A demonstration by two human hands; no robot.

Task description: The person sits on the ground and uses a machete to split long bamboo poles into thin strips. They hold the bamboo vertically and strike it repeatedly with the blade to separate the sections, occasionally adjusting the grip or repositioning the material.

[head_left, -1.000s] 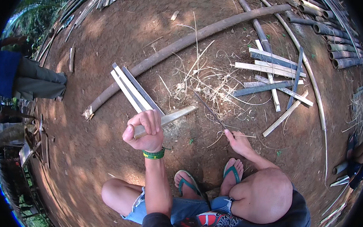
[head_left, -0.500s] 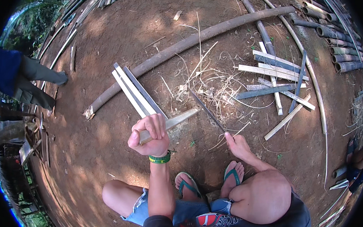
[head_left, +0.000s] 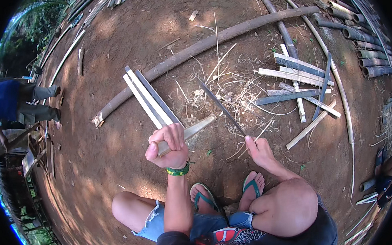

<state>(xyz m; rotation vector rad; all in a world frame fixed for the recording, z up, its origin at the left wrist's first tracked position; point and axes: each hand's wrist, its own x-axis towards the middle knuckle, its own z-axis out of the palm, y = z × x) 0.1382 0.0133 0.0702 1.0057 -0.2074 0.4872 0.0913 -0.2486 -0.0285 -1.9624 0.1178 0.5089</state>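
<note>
My left hand (head_left: 169, 142) is wrapped round a pale split bamboo strip (head_left: 199, 127), whose far end points right and away from me. A green and yellow band circles that wrist. In my right hand (head_left: 261, 151) is the handle of a long knife (head_left: 220, 105). Its dark narrow blade slants away and to the left, past the tip of the strip; whether the two touch I cannot tell. Beyond my left hand, several split bamboo strips (head_left: 149, 98) lie side by side, propped across a long pole (head_left: 209, 40).
Thin curled shavings (head_left: 237, 93) litter the dirt ahead. A loose heap of bamboo strips (head_left: 298, 78) lies to the right, with stacked bamboo poles (head_left: 373, 55) beyond. A person (head_left: 6, 102) is at the far left; another person's limb (head_left: 390, 163) shows at the right edge.
My left hand and the strip have shifted slightly right. The knife's tip has swung a little left and away from me as my right hand moved slightly right. The person at left has changed stance.
</note>
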